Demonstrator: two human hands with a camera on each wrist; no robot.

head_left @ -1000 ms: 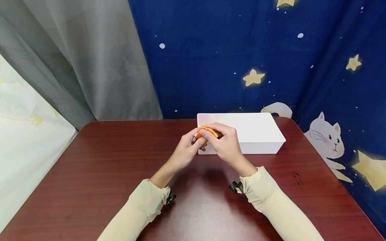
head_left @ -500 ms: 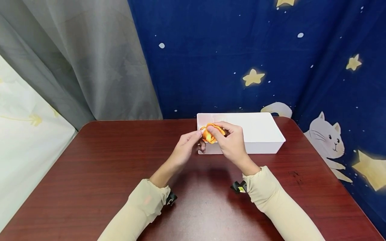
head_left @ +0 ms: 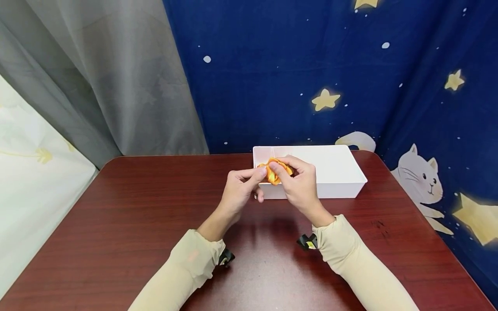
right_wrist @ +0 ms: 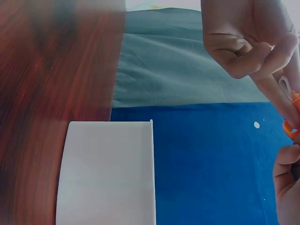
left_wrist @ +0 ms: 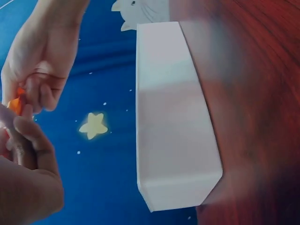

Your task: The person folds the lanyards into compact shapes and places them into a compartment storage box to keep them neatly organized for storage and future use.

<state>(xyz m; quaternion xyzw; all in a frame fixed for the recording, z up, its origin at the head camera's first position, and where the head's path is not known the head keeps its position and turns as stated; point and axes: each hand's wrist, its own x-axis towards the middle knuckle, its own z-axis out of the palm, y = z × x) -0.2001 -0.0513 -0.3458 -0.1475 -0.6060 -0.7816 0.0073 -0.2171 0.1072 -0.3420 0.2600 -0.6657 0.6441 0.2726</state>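
In the head view, both hands meet above the near left part of a white box [head_left: 340, 190]. Between them is a small, glossy orange and yellow folded bundle [head_left: 274, 175], like ribbon or soft cloth. My right hand [head_left: 301, 185] pinches it with the thumb on the near face. On its left side, my left hand [head_left: 237, 190] pinches with thumb and index finger, the other fingers bent below. A thin white loop [right_wrist: 284, 84] sticks out beside the orange part [right_wrist: 291, 129] in the right wrist view. Fingers hide much of the bundle.
The white box, with its pale flat top face, stands at the back of the dark red-brown table [head_left: 155, 224]. Behind the table hang a grey curtain [head_left: 128, 86] and a blue starry curtain [head_left: 253, 77]. Dark marks [head_left: 379, 226] show on the table at right.
Both hands shifted right with the orange bundle, then my left hand moved slightly. The left fingers drew apart from the right hand, and more of the bundle came into view.
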